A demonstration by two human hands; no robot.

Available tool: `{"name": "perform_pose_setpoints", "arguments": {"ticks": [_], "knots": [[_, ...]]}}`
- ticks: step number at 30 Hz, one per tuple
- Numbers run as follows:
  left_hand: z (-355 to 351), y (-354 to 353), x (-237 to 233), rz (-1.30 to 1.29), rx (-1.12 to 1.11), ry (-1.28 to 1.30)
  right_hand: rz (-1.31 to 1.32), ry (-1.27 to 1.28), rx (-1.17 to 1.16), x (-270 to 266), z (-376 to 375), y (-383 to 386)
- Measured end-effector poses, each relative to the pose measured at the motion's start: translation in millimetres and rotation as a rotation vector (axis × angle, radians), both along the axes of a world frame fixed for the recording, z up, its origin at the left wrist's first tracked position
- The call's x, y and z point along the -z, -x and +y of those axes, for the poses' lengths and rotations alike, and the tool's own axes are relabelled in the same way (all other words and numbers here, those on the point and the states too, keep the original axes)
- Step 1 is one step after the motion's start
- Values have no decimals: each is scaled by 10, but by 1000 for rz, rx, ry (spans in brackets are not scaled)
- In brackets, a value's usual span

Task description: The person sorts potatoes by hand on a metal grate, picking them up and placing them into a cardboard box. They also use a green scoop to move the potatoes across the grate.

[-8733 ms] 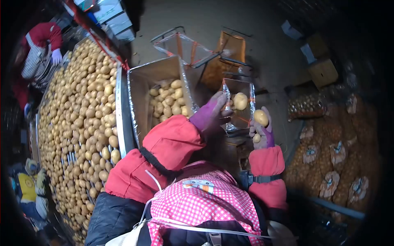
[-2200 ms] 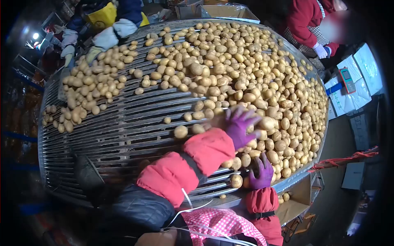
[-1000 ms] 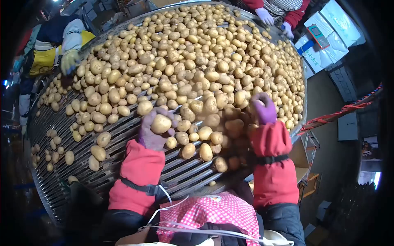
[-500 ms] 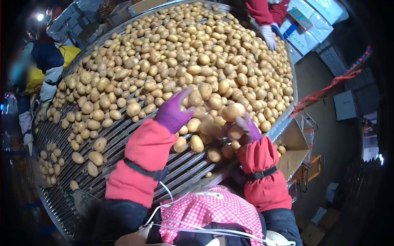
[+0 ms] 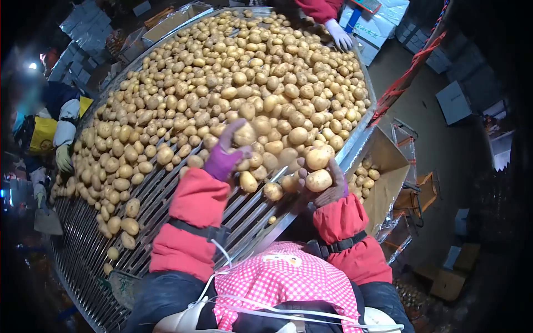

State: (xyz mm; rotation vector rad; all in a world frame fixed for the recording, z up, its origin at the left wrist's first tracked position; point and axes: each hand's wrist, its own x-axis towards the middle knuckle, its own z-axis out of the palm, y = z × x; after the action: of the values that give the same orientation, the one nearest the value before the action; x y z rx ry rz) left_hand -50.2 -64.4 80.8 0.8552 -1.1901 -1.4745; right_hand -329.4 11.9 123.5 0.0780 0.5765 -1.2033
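A broad heap of potatoes [image 5: 222, 83] covers a slatted metal table [image 5: 222, 217]. My left hand [image 5: 226, 152], in a purple glove, is curved round a potato [image 5: 244, 134] at the near side of the heap. To its right, near the table's metal edge, my right hand [image 5: 333, 182] is turned up. Two potatoes rest in it, an upper one [image 5: 317, 158] and a lower one [image 5: 318, 180], with the gloved fingers around them.
An open cardboard box [image 5: 383, 186] with potatoes stands right of the table. A co-worker's gloved hand [image 5: 338, 34] is at the far edge, another person's gloved hand [image 5: 64, 158] at the left. Red cord [image 5: 408, 72] hangs at the upper right. A green scoop [image 5: 123, 287] lies near left.
The view has turned to the right. My right hand has turned upward and now holds two potatoes near the table edge. My left hand has closed round a potato.
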Motion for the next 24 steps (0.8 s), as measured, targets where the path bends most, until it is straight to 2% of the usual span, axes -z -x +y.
{"name": "perform_pose_setpoints", "arguments": {"ticks": [3,6,7,11,12,14,16,17,18,20,21,23,24], "knots": [[336,235,-134,-142,-4,159,-92,0,18,-52,95,-103],[631,283,-434,-56,50,64,-92,73,-64,-3,151,-121],[680,261,-462,-57,52,96,14,56,-36,-111,177,-214],[792,139,-435,-56,98,107,-33,72,-39,-279,235,-409],[917,150,-410,72,132,-84,-38,80,-29,-270,256,-422],[1183,223,-747,359,112,-484,52,3,43,-334,328,-431],[1253,303,-733,393,116,-611,240,-176,173,-497,440,-380],[1275,389,-805,504,156,-721,192,-96,162,-506,512,-269],[1275,463,-760,538,240,-747,220,-47,254,-412,568,-134],[1296,651,-847,357,223,-797,197,-40,307,-616,744,61],[1300,739,-781,380,287,-773,341,-40,400,-596,796,202],[1406,974,-971,350,238,-740,358,-34,480,-483,861,566],[1371,1075,-922,284,240,-740,380,9,518,-421,885,785]]}}
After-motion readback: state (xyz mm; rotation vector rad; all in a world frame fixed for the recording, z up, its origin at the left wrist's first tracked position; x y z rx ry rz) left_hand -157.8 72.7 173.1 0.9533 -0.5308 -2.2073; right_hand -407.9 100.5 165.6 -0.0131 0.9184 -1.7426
